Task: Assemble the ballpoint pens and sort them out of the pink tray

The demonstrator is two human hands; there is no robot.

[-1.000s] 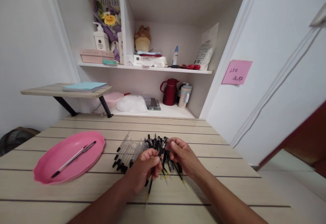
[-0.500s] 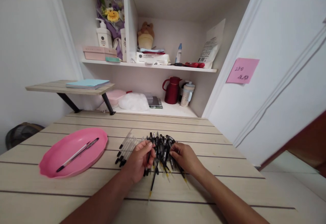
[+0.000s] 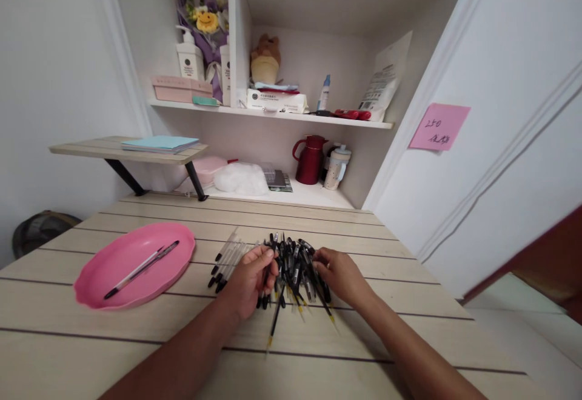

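Observation:
A pile of black pen parts point(image 3: 295, 266) lies on the wooden tabletop, with caps, silver tips and ink refills with yellow ends mixed together. My left hand point(image 3: 252, 279) is closed at the pile's left side, thumb against curled fingers, on a small black pen part point(image 3: 268, 274) mostly hidden by the fingers. At the right edge of the pile is my right hand point(image 3: 339, 273), its fingers curled together; what they hold, if anything, is hidden. Clear pen barrels point(image 3: 230, 257) with black ends lie in a row left of my left hand.
A pink oval tray point(image 3: 86, 285) on the left holds a pen point(image 3: 140, 270) and another slim piece. Behind it stands a small raised shelf point(image 3: 91, 148) with blue papers. At the back, a red jug point(image 3: 310, 160) and a patterned cup point(image 3: 336, 170) stand in the cabinet.
My right hand has shifted slightly right, toward the pile's outer edge. My left hand stays nearly in place, still closed. The whole view has shifted a little.

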